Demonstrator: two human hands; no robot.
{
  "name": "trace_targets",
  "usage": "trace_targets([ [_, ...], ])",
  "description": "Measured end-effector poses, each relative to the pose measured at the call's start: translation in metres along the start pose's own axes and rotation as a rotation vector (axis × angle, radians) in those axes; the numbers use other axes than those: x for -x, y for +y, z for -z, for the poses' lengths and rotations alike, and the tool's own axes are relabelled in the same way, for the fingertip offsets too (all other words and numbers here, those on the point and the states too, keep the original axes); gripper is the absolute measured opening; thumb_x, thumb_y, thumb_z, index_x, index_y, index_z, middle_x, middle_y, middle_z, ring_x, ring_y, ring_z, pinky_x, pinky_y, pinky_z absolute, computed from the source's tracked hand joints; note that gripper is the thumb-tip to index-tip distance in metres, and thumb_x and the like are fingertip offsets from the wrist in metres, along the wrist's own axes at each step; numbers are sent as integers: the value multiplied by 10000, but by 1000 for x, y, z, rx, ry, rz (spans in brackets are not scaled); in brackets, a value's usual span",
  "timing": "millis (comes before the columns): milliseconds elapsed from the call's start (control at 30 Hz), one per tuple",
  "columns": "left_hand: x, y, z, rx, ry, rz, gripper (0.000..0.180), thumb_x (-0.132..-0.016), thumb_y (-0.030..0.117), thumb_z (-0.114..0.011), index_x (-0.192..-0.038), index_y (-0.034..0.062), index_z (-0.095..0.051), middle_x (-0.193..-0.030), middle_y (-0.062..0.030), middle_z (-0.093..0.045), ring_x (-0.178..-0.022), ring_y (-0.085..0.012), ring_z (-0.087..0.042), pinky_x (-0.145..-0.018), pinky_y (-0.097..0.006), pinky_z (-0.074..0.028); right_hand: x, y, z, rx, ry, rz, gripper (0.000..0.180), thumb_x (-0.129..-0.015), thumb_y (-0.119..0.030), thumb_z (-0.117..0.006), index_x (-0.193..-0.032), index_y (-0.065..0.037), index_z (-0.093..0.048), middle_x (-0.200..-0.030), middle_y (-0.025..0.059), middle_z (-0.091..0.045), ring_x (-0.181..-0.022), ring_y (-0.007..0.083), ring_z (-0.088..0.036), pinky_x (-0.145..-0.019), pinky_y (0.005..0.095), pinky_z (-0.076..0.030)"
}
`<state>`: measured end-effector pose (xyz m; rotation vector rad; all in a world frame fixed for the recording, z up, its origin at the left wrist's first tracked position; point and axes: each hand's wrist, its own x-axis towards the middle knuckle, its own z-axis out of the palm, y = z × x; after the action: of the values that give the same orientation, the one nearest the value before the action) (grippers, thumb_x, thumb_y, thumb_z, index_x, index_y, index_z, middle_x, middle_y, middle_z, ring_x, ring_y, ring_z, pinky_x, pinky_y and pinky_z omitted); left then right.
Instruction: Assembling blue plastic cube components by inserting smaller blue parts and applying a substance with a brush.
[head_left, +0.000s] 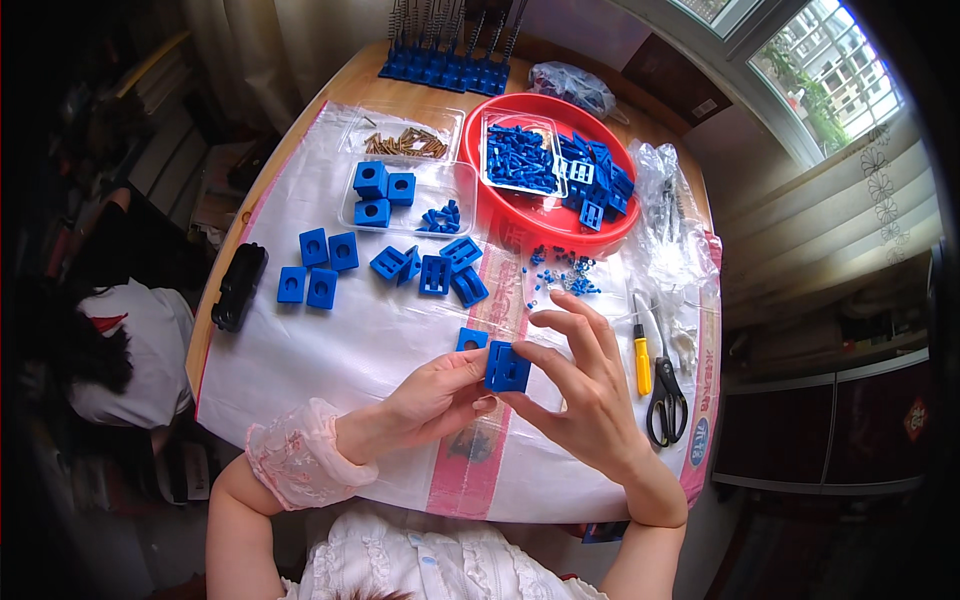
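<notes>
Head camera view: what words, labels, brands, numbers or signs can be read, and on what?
I won't copy wording, but print stands here:
White sheet, right edge: pink characters and a blue oval emblem, not copied.
Sheet's pink stripe: dark emblem, too blurred to read.
Dark cabinet: red diamond sign, too small to read.
Brown panel: pale label, too small to read.

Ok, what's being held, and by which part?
A blue block: the left hand has its left side, the right hand its right side.
</notes>
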<state>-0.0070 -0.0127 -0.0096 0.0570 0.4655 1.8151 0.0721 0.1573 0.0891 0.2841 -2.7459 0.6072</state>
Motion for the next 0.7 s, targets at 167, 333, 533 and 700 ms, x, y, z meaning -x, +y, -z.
trace_targets([
  [167,0,0,-2,1,24,-2,283,-1029,247,-475,-1211,41,-543,-1060,-21,-603,-850,-66,-530,-700,-227,-431,-1,0,0,3,-7,14,418,-668,-176,-834,-1048,-94,-682,-1201,107,-557,-1286,348,-442,-1014,475,-393],
  [333,0,-1,-1,-8,-7,-14,279,-1032,242,-468,-1202,35,-547,-1054,-28,-601,-847,-71,-531,-702,-228,-431,-1,1,0,15,-13,39,392,-698,-195,-795,-1044,-65,-662,-1185,108,-546,-1272,330,-453,-988,462,-383],
  [533,1,-1,-2,-26,-1,-15,277,-1035,242,-460,-1197,38,-554,-1061,-28,-602,-853,-72,-530,-712,-232,-428,-1,2,-1,20,-28,41,414,-689,-198,-801,-1055,-65,-658,-1196,108,-539,-1283,334,-442,-997,468,-375],
  [700,0,-1,-1,-29,-5,-9,277,-1035,247,-462,-1202,46,-556,-1079,-28,-605,-892,-74,-537,-736,-243,-423,0,3,-1,16,-33,39,424,-684,-192,-804,-1061,-67,-654,-1196,107,-538,-1288,337,-438,-1003,473,-370],
])
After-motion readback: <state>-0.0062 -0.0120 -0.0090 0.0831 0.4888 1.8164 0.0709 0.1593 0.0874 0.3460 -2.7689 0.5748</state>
